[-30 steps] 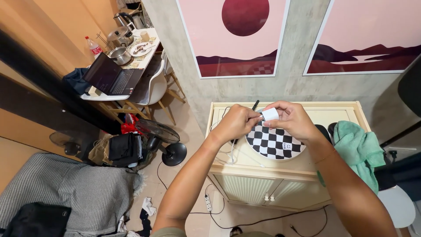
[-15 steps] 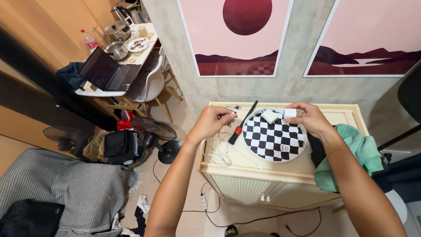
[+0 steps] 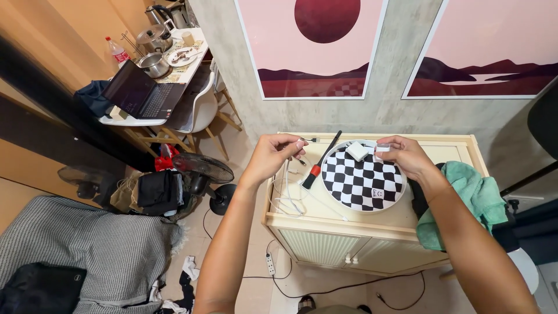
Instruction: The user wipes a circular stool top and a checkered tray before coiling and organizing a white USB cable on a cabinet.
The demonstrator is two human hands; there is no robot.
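Observation:
My left hand (image 3: 273,154) pinches a thin white cable (image 3: 289,192) near its plug, above the left side of a cream cabinet (image 3: 349,229). The cable hangs down into loose loops on the cabinet top. My right hand (image 3: 404,156) holds a small white charger block (image 3: 382,149) at the far edge of a round black-and-white checkered tray (image 3: 363,183). A second white charger block (image 3: 357,152) lies on the tray's far rim. A black brush with a red collar (image 3: 323,159) lies between my hands, leaning on the tray's left rim.
A green towel (image 3: 465,200) over something black hangs at the cabinet's right end. To the left stand a floor fan (image 3: 203,174), a bag, and a table with a laptop (image 3: 142,93) and pots. A power strip (image 3: 270,266) and cords lie on the floor.
My hands were together over the tray with a charger block and the cable; they have pulled apart, the left taking the cable leftward, the right moving a block to the tray's far right edge.

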